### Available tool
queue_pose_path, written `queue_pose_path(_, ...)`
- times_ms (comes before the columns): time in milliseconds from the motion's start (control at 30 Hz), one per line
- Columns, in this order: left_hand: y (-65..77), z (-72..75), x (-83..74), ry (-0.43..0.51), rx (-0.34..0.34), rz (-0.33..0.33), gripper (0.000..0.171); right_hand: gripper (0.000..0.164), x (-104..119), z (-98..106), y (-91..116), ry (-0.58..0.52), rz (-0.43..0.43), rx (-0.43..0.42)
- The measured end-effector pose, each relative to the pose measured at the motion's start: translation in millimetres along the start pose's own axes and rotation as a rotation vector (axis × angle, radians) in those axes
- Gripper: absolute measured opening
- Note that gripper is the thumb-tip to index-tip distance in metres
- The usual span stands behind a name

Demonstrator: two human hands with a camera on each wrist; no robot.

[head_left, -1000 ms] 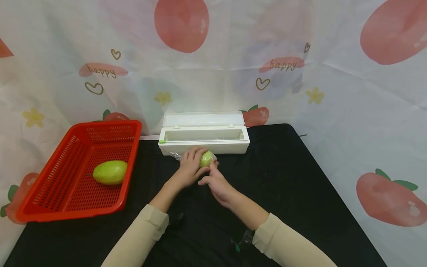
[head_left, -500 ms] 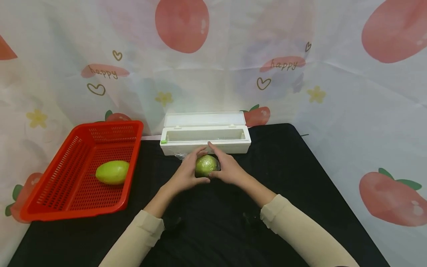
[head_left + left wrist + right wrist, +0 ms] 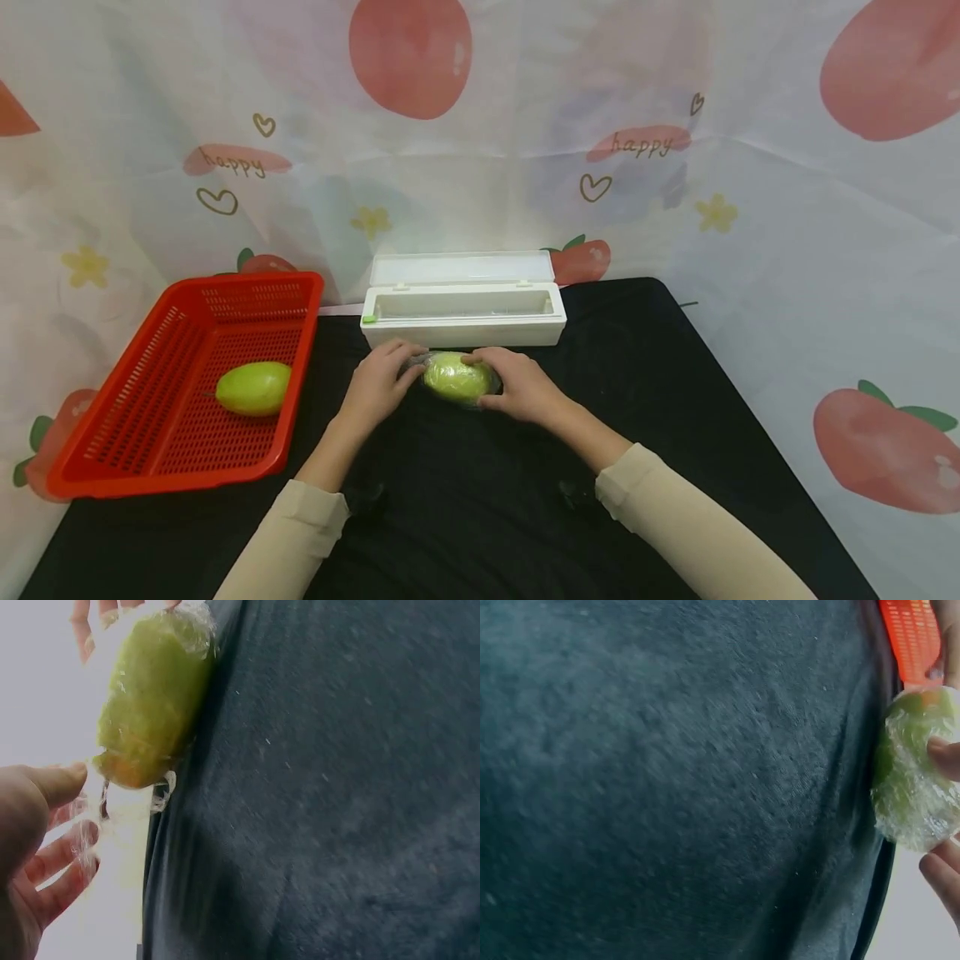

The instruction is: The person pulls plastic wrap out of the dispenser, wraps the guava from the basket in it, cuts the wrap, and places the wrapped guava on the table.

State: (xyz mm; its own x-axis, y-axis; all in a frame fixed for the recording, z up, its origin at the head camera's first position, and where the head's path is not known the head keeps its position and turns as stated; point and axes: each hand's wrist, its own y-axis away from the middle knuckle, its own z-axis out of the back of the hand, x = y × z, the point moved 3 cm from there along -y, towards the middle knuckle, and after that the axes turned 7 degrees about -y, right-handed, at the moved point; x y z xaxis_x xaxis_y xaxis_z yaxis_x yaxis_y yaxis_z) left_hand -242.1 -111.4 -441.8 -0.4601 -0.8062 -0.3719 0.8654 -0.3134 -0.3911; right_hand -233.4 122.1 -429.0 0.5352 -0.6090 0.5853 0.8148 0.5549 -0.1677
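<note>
A yellow-green oval papaya (image 3: 457,379) wrapped in clear cling film lies lengthwise between my hands, in front of the white box. An orange patch shows at its left end in the left wrist view. My left hand (image 3: 378,379) pinches the loose cling film (image 3: 163,793) that trails off that end, thumb opposite the fingers. My right hand (image 3: 521,387) holds the other end, thumb on the near side and fingers over the top. Wrinkled film covers the papaya (image 3: 915,780) in the right wrist view.
A white cling film dispenser (image 3: 465,335) stands at the back with its lid (image 3: 461,267) up and a green piece at its left corner. On the left, a red plastic basket (image 3: 172,483) holds another papaya (image 3: 253,388). Black cloth (image 3: 465,517) covers the table.
The papaya has turned from end-on to lying sideways. My left hand has moved left off its side to the film end, while my right hand has come round its right end.
</note>
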Motion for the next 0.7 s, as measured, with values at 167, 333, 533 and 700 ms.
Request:
queue_pose_path(167,6.8,-2.7,1.8,0.109,-0.018,0.055,0.015,0.062,-1,-4,4,0.015,0.003,-0.036)
queue_pose_path(333,14.5,-13.7,0.3,0.352,-0.030,0.273,0.018,0.062,-4,-7,10,0.015,0.023,-0.091)
queue_pose_path(533,22.3,-39.1,-11.1,0.836,-0.064,0.664,0.031,0.061,-6,-12,19,-0.006,0.022,-0.148)
queue_pose_path(700,19.7,-48.2,-23.3,1.109,-0.079,0.830,0.055,0.058,-4,-15,23,-0.006,0.041,-0.169)
